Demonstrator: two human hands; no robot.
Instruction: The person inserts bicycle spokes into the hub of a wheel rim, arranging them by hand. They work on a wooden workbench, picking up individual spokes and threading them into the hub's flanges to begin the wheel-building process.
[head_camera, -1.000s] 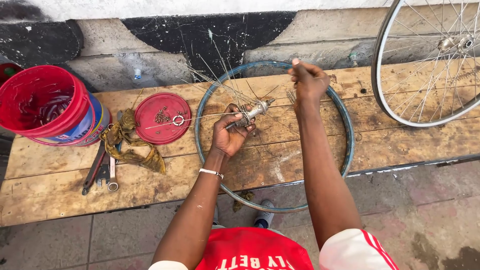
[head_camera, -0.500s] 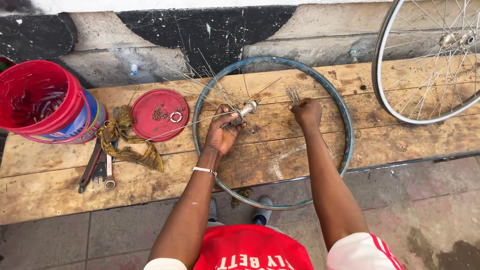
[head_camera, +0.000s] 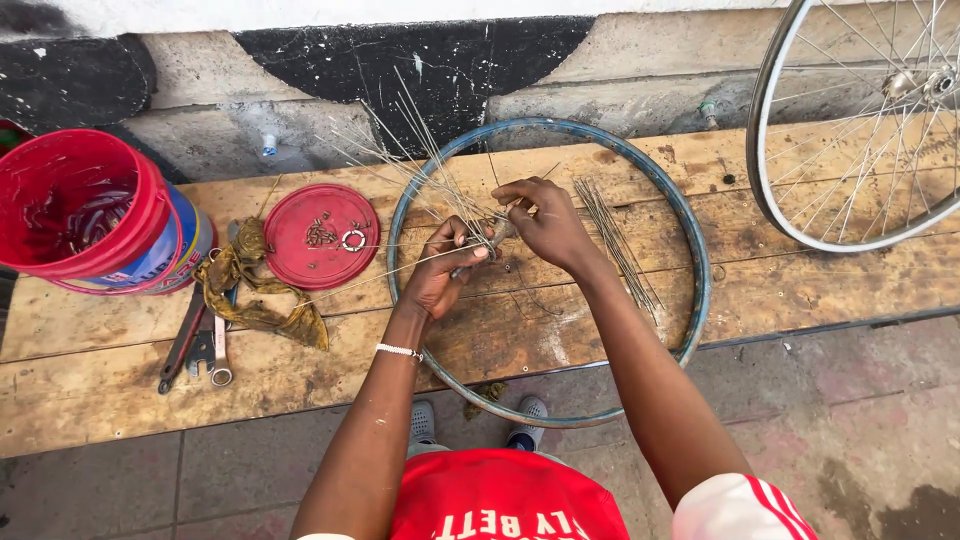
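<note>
The left hand (head_camera: 440, 265) is closed around a small metal hub (head_camera: 487, 236), held in the middle of the bare rim (head_camera: 697, 270) that lies flat on the wooden bench (head_camera: 100, 390). The right hand (head_camera: 545, 222) is just beside it, its fingertips pinched together on a thin spoke at the hub, so both hands nearly touch. Several spokes (head_camera: 400, 140) already stand out from the hub, away from the left hand toward the wall. A loose bundle of spokes (head_camera: 615, 240) lies just right of the right hand, inside the rim. Left of the left hand are a red lid (head_camera: 300, 255) with small parts, a rag (head_camera: 250, 290) and a red bucket (head_camera: 80, 215). To do this well, I think the hub must be kept steady and the spoke guided straight through its hole, without bending it.
</note>
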